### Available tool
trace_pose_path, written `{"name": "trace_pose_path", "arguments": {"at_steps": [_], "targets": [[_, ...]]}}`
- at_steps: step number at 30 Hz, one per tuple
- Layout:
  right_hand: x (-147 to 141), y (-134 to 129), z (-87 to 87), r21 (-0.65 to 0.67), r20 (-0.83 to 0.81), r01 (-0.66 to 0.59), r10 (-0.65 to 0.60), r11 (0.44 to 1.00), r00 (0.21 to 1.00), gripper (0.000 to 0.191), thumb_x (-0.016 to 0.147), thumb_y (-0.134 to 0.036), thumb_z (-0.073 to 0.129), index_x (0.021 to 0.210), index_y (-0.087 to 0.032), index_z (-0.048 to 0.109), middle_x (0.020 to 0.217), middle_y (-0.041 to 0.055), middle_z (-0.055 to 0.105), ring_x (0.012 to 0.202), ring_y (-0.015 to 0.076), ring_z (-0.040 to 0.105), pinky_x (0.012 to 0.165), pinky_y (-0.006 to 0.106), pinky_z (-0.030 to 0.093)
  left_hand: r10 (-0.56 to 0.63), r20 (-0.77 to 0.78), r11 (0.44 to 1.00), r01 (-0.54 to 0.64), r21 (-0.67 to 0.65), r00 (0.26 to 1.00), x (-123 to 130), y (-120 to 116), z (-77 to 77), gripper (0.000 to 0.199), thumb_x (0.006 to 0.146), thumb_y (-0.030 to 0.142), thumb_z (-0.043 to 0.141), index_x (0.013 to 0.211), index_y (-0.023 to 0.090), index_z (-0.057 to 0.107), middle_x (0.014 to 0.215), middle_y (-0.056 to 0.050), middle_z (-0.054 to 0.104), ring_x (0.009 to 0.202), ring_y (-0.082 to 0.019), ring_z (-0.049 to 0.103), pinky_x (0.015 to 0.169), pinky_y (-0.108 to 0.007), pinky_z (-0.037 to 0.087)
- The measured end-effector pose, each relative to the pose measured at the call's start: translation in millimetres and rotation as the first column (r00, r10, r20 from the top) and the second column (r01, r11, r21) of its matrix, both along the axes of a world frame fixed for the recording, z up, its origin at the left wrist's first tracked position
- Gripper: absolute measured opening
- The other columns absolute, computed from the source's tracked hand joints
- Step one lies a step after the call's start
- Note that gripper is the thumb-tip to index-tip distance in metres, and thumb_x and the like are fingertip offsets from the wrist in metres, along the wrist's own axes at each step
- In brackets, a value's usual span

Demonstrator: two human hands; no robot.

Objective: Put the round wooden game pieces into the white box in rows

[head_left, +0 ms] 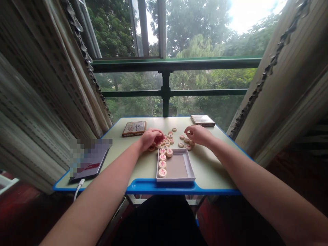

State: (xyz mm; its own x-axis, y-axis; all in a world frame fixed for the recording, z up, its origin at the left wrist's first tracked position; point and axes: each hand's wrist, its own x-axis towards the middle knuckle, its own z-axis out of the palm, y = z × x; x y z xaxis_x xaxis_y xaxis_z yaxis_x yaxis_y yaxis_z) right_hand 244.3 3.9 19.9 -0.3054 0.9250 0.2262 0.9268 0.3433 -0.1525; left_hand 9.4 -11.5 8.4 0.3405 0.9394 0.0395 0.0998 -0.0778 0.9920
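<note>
My left hand [153,137] reaches over the left side of a loose pile of round wooden Chinese chess pieces [167,143], its bent fingers slightly apart and down among them. On the pile's right side, my right hand [196,134] is curled with thumb and fingers close together above several more pieces [181,145]. Whatever lies between those fingertips is hidden. Nearer me sits a shallow white box tray [179,167]. A column of red-marked pieces [162,164] runs down its left wall, with one more piece [169,152] beside the top one.
At the back left of the table [210,171] lies a patterned brown box [134,128]; another flat box [203,120] is at the back right. A dark laptop-like device [89,164] with a white cable [80,186] occupies the left edge. Behind are a green railing [205,64] and curtains.
</note>
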Motion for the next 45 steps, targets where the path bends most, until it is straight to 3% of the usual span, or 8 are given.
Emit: {"name": "trace_pose_path", "arguments": {"at_steps": [8,13,19,24,33,36,39,45], "targets": [[-12.0,-1.8,-9.6,0.04,-0.067,-0.042,0.045,0.998,0.997,0.024,0.081,-0.03,0.051,0.097,-0.02,0.067,0.094,0.007,0.062,0.076,0.0162,0.057,0.062,0.025,0.039,0.002,0.071,1.0,0.0,-0.029,0.997,-1.7,3.1,-2.8,0.014,0.061,0.019,0.047,0.058,0.011,0.058,0.049,-0.004,0.055,0.043,-0.011,0.049,0.044,-0.023,0.038],[-8.3,4.3,-14.1,0.006,-0.035,0.001,-0.001,1.0,0.999,0.027,0.08,-0.037,0.053,0.093,-0.021,0.07,0.092,0.0087,0.061,0.081,0.019,0.056,0.068,0.027,0.041,0.101,0.085,0.99,-0.108,0.087,0.991,-1.6,5.1,-3.2,0.016,0.062,0.023,0.047,0.059,0.012,0.059,0.05,-0.003,0.055,0.048,-0.011,0.05,0.048,-0.024,0.04],[-13.2,3.9,-16.8,0.016,-0.051,-0.046,0.046,0.999,0.998,0.025,0.08,-0.034,0.051,0.08,-0.018,0.071,0.087,0.009,0.062,0.079,0.0185,0.055,0.073,0.029,0.04,0.275,-0.109,0.909,-0.222,0.353,0.955,-0.1,6.3,-9.3,0.018,0.066,0.023,0.045,0.061,0.014,0.06,0.051,0.0,0.053,0.05,-0.01,0.047,0.051,-0.022,0.039],[-14.5,2.4,-17.5,0.0,-0.071,-0.086,0.086,0.996,0.994,0.023,0.079,-0.031,0.051,0.082,-0.02,0.071,0.088,0.008,0.062,0.082,0.0188,0.054,0.076,0.028,0.04,0.39,-0.292,0.814,-0.178,0.553,0.873,-1.6,9.1,-11.7,0.021,0.067,0.016,0.043,0.07,0.016,0.064,0.071,-0.002,0.063,0.071,-0.015,0.057,0.068,-0.024,0.046],[-16.1,0.5,-15.4,0.0,-0.103,-0.131,0.13,0.991,0.986,0.021,0.08,-0.028,0.052,0.083,-0.018,0.07,0.085,0.0082,0.063,0.082,0.0198,0.053,0.077,0.031,0.04,0.365,-0.444,0.794,-0.024,0.608,0.819,1.4,8.5,-12.3,0.034,0.065,0.006,0.041,0.08,0.017,0.07,0.087,-0.003,0.068,0.086,-0.016,0.06,0.083,-0.026,0.046],[-21.7,-11.1,-10.3,0.073,-0.177,-0.316,0.324,0.946,0.929,0.02,0.08,-0.028,0.055,0.089,-0.017,0.068,0.086,0.008,0.062,0.085,0.0191,0.052,0.079,0.031,0.041,0.37,-0.467,0.787,-0.004,0.617,0.803,0.8,8.9,-12.4,0.035,0.064,0.005,0.041,0.079,0.018,0.07,0.085,-0.003,0.068,0.085,-0.016,0.06,0.083,-0.026,0.047],[-29.7,-26.9,-4.4,0.099,-0.209,-0.551,0.558,0.829,0.803,0.023,0.077,-0.034,0.06,0.092,-0.018,0.067,0.089,0.0076,0.061,0.088,0.0188,0.053,0.079,0.031,0.042,0.366,-0.476,0.778,0.017,0.628,0.8,0.1,9.2,-12.4,0.034,0.064,0.005,0.041,0.077,0.017,0.07,0.083,-0.003,0.069,0.084,-0.017,0.061,0.083,-0.027,0.047],[-40.5,-42.7,-4.0,0.088,-0.115,-0.656,0.662,0.75,0.741,0.015,0.071,-0.027,0.065,0.082,-0.018,0.067,0.084,0.0055,0.059,0.08,0.0163,0.052,0.077,0.03,0.042,0.38,-0.489,0.762,0.033,0.647,0.785,-0.9,9.5,-12.6,0.031,0.065,0.006,0.042,0.074,0.017,0.07,0.081,-0.003,0.069,0.082,-0.017,0.061,0.083,-0.027,0.046]]}}
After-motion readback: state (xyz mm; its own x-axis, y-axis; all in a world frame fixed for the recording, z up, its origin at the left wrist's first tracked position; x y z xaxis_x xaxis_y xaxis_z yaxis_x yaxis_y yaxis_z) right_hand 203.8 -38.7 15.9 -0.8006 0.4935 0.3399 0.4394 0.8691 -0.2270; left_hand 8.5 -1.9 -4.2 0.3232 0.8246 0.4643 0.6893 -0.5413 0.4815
